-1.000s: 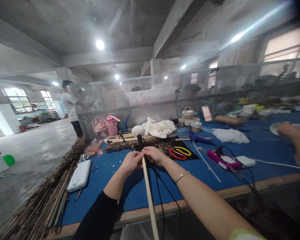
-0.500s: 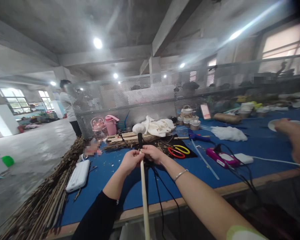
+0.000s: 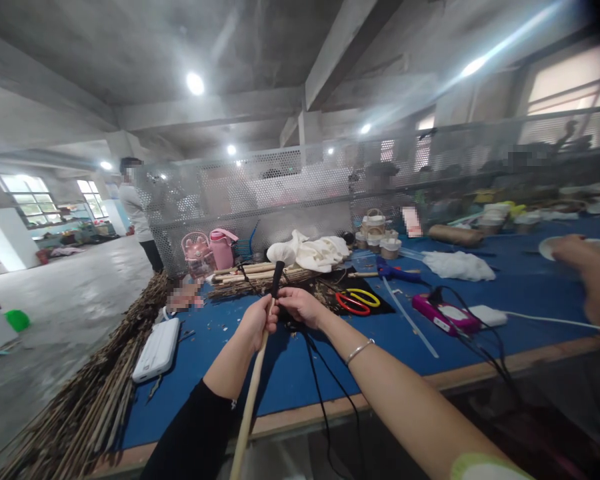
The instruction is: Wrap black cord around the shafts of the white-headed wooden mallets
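My left hand [image 3: 257, 321] is wrapped around a long pale wooden stick [image 3: 251, 400], just below its black-covered end [image 3: 277, 277]. The stick slants from bottom centre up toward the white cloth gloves [image 3: 325, 252] behind it. My right hand [image 3: 303, 307], with a silver bangle on the wrist, has its fingertips pinched against the lower edge of the black covering. What lies between those fingertips is too small to make out. Thin black cords [image 3: 314, 363] run below my right hand and over the table edge.
Scissors [image 3: 353, 301] with red and yellow handles, a blue glue gun [image 3: 396, 272] and a purple device [image 3: 445, 317] lie to the right. A white power bank [image 3: 156, 350] and bundled twigs [image 3: 100, 400] are left. A co-worker's hand [image 3: 583, 260] appears at far right.
The stick has tilted, its lower end swinging left and its black end shifting slightly left. My left hand has moved a little left and wraps it more fully; my right hand stays close.
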`<state>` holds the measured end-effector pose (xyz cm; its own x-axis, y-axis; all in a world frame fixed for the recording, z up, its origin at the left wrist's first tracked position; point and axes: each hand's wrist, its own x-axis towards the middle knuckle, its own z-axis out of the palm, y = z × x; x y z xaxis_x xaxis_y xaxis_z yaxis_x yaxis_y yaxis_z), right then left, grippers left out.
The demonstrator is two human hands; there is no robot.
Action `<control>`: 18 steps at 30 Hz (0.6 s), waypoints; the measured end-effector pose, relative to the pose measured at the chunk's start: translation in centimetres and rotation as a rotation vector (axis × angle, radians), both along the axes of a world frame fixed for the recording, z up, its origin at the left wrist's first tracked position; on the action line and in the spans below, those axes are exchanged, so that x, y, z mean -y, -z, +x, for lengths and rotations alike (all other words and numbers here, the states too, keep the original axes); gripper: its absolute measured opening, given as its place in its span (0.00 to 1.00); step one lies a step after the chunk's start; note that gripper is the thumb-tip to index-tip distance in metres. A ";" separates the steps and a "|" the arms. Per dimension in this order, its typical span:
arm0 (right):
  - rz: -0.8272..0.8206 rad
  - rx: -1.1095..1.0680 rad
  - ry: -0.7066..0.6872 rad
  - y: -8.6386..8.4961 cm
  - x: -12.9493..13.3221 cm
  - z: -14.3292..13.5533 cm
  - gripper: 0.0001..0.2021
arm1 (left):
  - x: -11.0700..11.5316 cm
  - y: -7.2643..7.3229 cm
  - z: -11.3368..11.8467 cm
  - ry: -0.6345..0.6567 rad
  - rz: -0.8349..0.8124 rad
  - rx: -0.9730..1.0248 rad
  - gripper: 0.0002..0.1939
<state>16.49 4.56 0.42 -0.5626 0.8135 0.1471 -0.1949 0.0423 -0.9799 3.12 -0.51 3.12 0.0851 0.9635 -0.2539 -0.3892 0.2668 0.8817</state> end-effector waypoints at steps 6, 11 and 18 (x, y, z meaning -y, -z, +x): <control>-0.100 0.018 -0.015 -0.6 0.1 1.3 0.14 | -1.1 0.0 -1.9 -0.102 -0.004 0.056 0.12; 0.011 0.062 0.266 -0.3 -0.7 1.4 0.13 | -1.4 0.4 -2.3 -0.107 -0.008 -0.010 0.12; 0.157 -0.107 0.627 -0.5 -0.9 0.1 0.17 | -0.3 0.6 -0.4 -0.094 0.176 -0.376 0.12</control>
<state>16.56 5.46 0.93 0.0359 0.9467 0.3200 -0.1830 0.3210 -0.9292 2.74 -0.23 2.55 -0.0722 0.9941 -0.0811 -0.0474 0.0778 0.9958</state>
